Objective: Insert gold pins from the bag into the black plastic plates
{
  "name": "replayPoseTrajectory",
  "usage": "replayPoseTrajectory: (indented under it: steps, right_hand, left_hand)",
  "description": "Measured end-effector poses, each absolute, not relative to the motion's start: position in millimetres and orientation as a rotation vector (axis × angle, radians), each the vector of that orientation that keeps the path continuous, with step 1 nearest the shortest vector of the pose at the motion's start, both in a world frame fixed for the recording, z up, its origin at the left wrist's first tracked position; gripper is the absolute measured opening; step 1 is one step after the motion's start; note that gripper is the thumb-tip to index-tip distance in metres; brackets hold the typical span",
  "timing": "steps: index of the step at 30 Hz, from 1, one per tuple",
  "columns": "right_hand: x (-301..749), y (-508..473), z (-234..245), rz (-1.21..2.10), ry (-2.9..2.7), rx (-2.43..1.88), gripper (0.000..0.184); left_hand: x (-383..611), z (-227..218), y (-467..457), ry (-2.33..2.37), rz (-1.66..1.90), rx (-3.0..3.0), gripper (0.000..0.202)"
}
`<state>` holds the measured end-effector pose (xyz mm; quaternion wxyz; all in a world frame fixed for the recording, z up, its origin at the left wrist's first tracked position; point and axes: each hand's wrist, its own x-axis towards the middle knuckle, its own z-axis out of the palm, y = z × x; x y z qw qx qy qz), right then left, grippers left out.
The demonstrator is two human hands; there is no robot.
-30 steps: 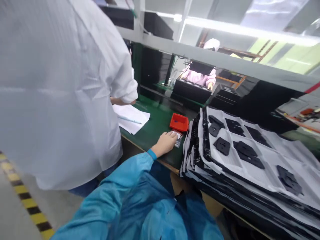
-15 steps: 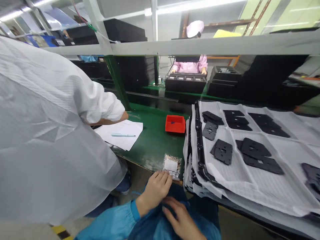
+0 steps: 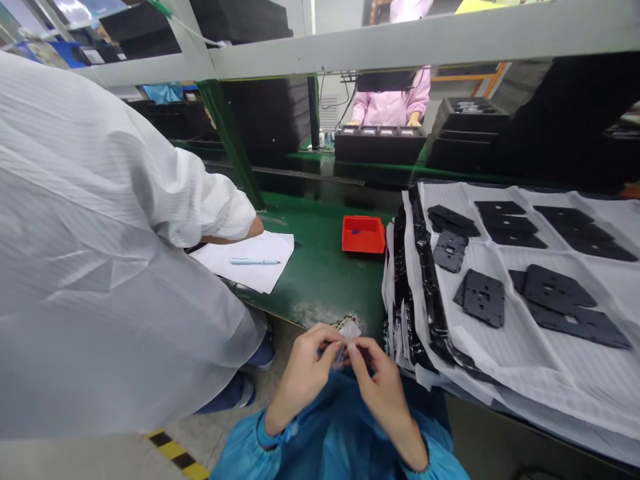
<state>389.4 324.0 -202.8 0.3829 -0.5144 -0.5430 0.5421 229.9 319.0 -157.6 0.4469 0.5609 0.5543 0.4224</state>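
My left hand (image 3: pixel 303 373) and my right hand (image 3: pixel 377 383) meet at the near edge of the green table (image 3: pixel 320 280). Both pinch a small clear plastic packet (image 3: pixel 347 331) with a white label, held just above the table's edge. The fingers of both hands are closed on it and cover its lower part. My sleeves are blue. A small red tray (image 3: pixel 363 235) sits further back on the table, apart from my hands.
A person in a white coat (image 3: pixel 100 267) stands close on the left, leaning over white paper (image 3: pixel 250 257) with a pen (image 3: pixel 255 261). A stack of black trays under white sheets (image 3: pixel 500 300) carrying black flat parts fills the right. Another person in pink (image 3: pixel 395 100) works beyond the shelf.
My left hand drew the packet from beside the red tray to the table's near edge. Now both hands have lifted it and pinch it between them.
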Motion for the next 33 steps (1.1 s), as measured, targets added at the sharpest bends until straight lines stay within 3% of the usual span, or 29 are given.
replayPoseTrajectory:
  steps: [13, 21, 33]
  right_hand:
    - [369.9, 347.8, -145.0, 1.445, -1.583, -1.478, 0.046]
    - [372.5, 361.0, -145.9, 1.559, -1.582, -1.446, 0.045]
    - [371.7, 368.6, -161.3, 1.653, -1.498, -1.387, 0.037]
  left_hand:
    - [215.5, -142.6, 325.5, 1.557, 1.105, 2.026, 0.019]
    - [210.2, -143.3, 332.9, 1.693, 0.882, 2.472, 0.022]
    - [206.7, -149.4, 335.8, 1.637, 0.807, 2.445, 0.023]
